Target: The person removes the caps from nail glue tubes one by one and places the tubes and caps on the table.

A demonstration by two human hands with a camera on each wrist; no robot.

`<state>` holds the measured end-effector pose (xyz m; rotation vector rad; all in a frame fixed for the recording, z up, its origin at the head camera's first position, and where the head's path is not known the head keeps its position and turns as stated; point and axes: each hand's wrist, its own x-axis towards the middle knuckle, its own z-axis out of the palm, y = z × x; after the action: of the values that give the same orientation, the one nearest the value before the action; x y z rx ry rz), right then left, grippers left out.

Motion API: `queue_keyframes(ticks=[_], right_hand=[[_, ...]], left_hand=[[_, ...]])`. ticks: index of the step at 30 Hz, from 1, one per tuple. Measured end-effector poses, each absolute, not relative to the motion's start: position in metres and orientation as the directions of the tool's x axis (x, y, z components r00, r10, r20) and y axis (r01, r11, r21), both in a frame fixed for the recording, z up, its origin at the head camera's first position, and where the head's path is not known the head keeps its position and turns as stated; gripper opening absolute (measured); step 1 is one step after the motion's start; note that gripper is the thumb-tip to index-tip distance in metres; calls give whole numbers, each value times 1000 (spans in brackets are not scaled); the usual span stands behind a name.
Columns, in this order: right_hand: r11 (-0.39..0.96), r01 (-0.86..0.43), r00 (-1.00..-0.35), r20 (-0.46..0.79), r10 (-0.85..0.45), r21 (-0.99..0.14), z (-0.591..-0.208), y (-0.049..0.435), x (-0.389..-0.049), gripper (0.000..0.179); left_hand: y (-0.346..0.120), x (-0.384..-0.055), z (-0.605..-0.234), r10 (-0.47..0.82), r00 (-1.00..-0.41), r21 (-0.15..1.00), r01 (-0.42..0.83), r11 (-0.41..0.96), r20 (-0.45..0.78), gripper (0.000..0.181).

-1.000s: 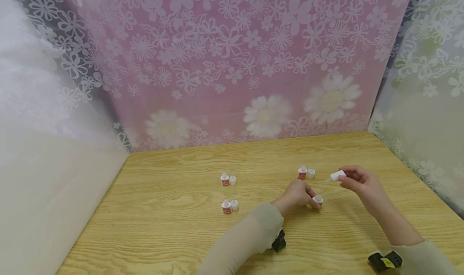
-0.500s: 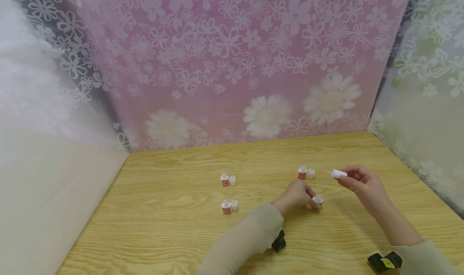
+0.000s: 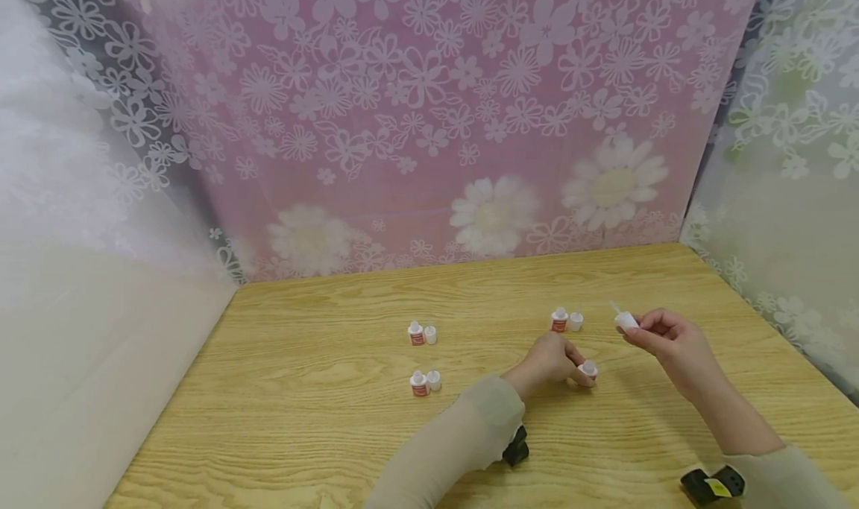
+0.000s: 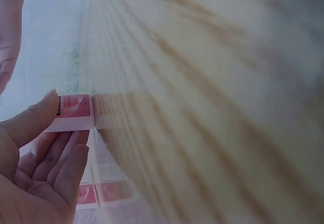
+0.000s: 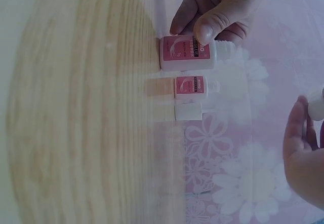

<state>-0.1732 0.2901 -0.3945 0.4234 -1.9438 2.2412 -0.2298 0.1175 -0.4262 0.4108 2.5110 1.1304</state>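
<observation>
My left hand [image 3: 552, 358] pinches a small white glue bottle [image 3: 588, 370] between thumb and fingers. In the right wrist view this uncapped bottle [image 5: 186, 54] stands upright on the wooden table, its pink label facing out. To its right and higher, my right hand [image 3: 676, 349] pinches a white brush cap [image 3: 627, 321] with thumb and fingertips. The thin brush on that cap points up and slightly left, apart from the bottle. The left wrist view shows the thumb pressed against the label side of the bottle [image 4: 77, 111].
Just behind my left hand stand another open bottle [image 3: 560, 320] and its cap [image 3: 576, 321]. Farther left are two more pairs, a back bottle [image 3: 416, 334] with a cap [image 3: 431, 335] and a front bottle [image 3: 419, 384] with a cap [image 3: 434, 379]. Flowered sheets [image 3: 403, 121] enclose the table.
My right hand has turned the cap, so its brush has swung from pointing down-left to pointing upward. The left hand and its bottle have stayed in place.
</observation>
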Motion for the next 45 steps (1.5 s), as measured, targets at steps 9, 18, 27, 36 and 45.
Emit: queue_keyframes(ticks=[9, 18, 27, 36, 45], right_hand=[[45, -266, -964, 265, -14, -963, -396, 292, -174, 10], [154, -234, -972, 237, -1, -960, -395, 291, -175, 21], [198, -254, -967, 255, -22, -947, -393, 289, -176, 25], [463, -168, -983, 181, -17, -870, -394, 290, -178, 25], [608, -92, -992, 17, -129, -789, -400, 294, -186, 32]], left_hand=[[117, -230, -427, 409, -893, 772, 123, 623, -188, 17], [117, -230, -426, 417, -888, 768, 128, 628, -193, 17], [117, -231, -426, 433, -882, 765, 148, 626, -184, 17], [116, -231, -427, 459, -871, 777, 166, 607, -172, 18], [116, -232, -426, 473, -867, 785, 181, 593, -158, 20]])
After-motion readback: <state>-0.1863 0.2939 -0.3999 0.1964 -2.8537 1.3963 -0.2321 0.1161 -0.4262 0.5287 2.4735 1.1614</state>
